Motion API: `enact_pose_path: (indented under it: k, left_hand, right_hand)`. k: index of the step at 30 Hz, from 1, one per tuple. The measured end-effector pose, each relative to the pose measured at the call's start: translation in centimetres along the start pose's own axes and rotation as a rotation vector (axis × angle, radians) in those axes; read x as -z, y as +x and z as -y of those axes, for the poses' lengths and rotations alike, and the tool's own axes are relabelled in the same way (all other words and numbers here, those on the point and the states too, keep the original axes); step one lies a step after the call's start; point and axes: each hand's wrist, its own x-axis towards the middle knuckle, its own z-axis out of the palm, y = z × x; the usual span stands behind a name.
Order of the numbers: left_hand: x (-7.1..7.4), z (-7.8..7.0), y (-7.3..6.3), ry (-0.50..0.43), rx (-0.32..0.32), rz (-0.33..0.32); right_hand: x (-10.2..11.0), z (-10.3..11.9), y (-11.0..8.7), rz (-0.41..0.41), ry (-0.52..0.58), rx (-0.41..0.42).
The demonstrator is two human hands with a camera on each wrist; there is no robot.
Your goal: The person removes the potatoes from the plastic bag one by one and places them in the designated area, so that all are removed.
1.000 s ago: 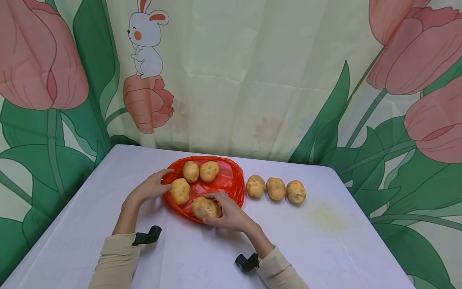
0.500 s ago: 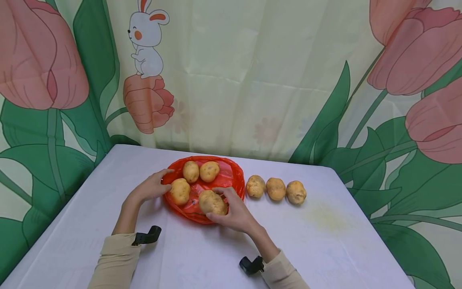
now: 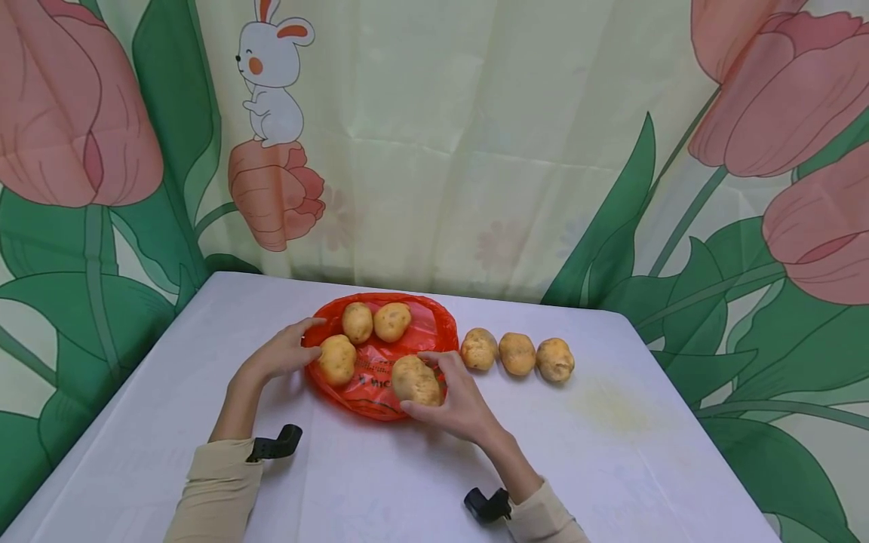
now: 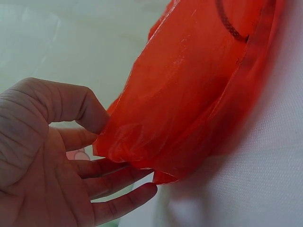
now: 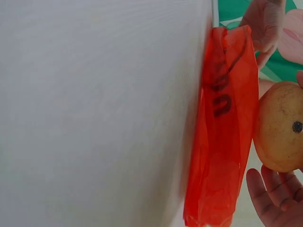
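Observation:
In the head view, a red plastic bag (image 3: 437, 332) lies spread open on the table like a shallow bowl, dark print showing on its bottom. My left hand (image 3: 288, 353) grips its left rim; the left wrist view has the thumb and fingers at the bag's edge (image 4: 156, 109). Over the bag's front right side, my right hand (image 3: 458, 400) holds a potato (image 3: 414, 379) between thumb and fingers. The right wrist view shows this potato (image 5: 279, 127) level with the bag's upper edge. Inside the bag are a left potato (image 3: 337, 360) and two back potatoes (image 3: 357, 323).
Three potatoes (image 3: 517, 354) stand in a row on the white-covered table (image 3: 366, 483), just right of the bag. A pale yellowish stain (image 3: 618, 403) marks the cloth farther right. Behind the table hangs a curtain (image 3: 441, 151) printed with tulips and a rabbit.
My right hand has lifted the potato from the bag's front bottom and moved it right, uncovering the print there. My left hand has stayed at the rim.

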Motion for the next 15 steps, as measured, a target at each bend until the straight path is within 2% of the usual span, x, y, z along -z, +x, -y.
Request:
enact_pose_path:
  k: [15]
  left_hand:
    - [-0.1,0.3,0.3,-0.005,0.004,0.009]
  right_hand:
    - [2.1,-1.2,-1.8,-0.125,-0.024,-0.104]
